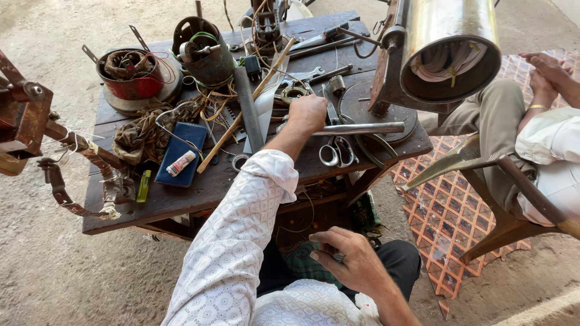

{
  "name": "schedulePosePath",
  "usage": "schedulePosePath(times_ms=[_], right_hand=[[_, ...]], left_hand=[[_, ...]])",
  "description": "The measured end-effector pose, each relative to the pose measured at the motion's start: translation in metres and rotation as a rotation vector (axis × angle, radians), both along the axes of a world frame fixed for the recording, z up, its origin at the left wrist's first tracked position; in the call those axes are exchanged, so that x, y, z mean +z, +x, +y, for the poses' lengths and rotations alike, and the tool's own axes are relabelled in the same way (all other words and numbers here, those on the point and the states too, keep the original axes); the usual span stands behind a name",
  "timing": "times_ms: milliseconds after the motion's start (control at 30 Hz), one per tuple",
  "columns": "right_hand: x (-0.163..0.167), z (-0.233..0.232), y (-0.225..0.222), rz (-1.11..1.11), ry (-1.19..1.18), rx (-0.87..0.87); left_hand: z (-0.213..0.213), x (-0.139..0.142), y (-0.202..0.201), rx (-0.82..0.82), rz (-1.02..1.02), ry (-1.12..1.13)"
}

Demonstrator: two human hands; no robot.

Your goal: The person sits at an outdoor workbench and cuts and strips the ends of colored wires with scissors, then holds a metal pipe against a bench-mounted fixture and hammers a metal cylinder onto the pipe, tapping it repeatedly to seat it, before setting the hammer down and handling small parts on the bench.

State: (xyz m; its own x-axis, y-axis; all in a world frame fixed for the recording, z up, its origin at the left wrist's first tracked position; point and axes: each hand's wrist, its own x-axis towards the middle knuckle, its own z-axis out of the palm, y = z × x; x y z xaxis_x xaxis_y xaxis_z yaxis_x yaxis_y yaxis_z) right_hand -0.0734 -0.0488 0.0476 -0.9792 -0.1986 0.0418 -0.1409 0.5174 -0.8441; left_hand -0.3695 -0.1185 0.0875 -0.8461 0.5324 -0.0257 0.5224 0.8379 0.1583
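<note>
Near the frame's centre, left hand (pixel 307 113) reaching out over a cluttered dark wooden bench (pixel 181 193), fingers curled down and closed around the near end of a long plain steel rod (pixel 362 128) lying crosswise toward the right; grip looks firm, likely to steady or lift the rod. Just below the rod, a pair of steel scissors (pixel 338 151) lying flat near the bench's front edge, within easy reach. At lower centre, right hand (pixel 350 259) resting low by the lap, fingers loosely bent and pinching at dark green cloth (pixel 302 262); whether anything small is held there cannot be told. At upper left, a red-rimmed round motor stator with copper windings (pixel 130 75) sitting on the bench, apart from the work. Left of centre, a flat dark blue case (pixel 184 151) with a small white tube on top, beside a long wooden stick (pixel 241 108) laid diagonally. At upper right, a large shiny metal cylinder (pixel 450 48) mounted on its side, open end facing down-frame, pale windings visible inside. At far right, another person's clasped hands (pixel 544 75) over a knee.
</note>
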Motion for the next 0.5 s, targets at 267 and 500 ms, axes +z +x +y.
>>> schedulePosePath(times_ms=[267, 500], right_hand=[[0.002, 0.001, 0.006, -0.028, 0.010, 0.013], [-0.009, 0.006, 0.004, 0.020, -0.008, 0.016]], left_hand=[[-0.006, 0.001, 0.005, 0.132, 0.060, 0.249], [-0.020, 0.022, -0.011, 0.149, 0.406, 0.912]])
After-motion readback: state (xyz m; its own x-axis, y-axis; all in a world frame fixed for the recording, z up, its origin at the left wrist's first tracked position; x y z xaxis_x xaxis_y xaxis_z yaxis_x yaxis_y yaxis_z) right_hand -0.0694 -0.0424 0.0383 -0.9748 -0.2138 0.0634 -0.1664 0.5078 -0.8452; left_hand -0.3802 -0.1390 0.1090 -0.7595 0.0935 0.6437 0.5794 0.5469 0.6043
